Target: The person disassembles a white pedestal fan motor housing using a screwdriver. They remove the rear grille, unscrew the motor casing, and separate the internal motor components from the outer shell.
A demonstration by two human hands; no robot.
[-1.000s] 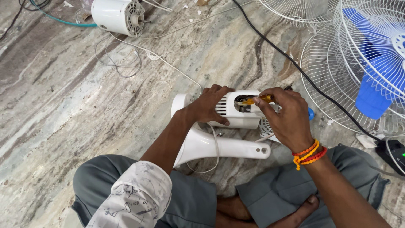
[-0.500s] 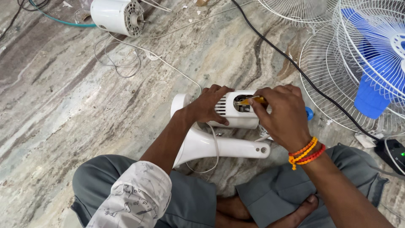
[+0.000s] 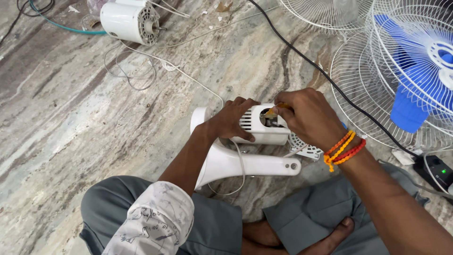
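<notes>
1. The left hand [image 3: 230,122] is clamped on the white motor housing [image 3: 261,126], fingers spread over its vented end and thumb under it.
2. The right hand [image 3: 304,117] sits just beside the left, over the other end of the housing; its fingers are pinched together on a small orange-handled tool [image 3: 273,110] whose tip goes into an opening in the top of the housing.
3. Below both hands, the housing joins a white fan stand [image 3: 231,163] lying on the stone floor [image 3: 71,118], between the person's crossed legs and the hands.
4. Orange and red bangles [image 3: 343,150] ring the right wrist.
5. Beyond the right hand, a black cable [image 3: 321,71] crosses the floor toward a fan with blue blades [image 3: 415,80] in a white wire guard.
6. Well away, past the left hand, lies a second white motor [image 3: 130,21] with thin white wires [image 3: 132,71] trailing from it.
</notes>
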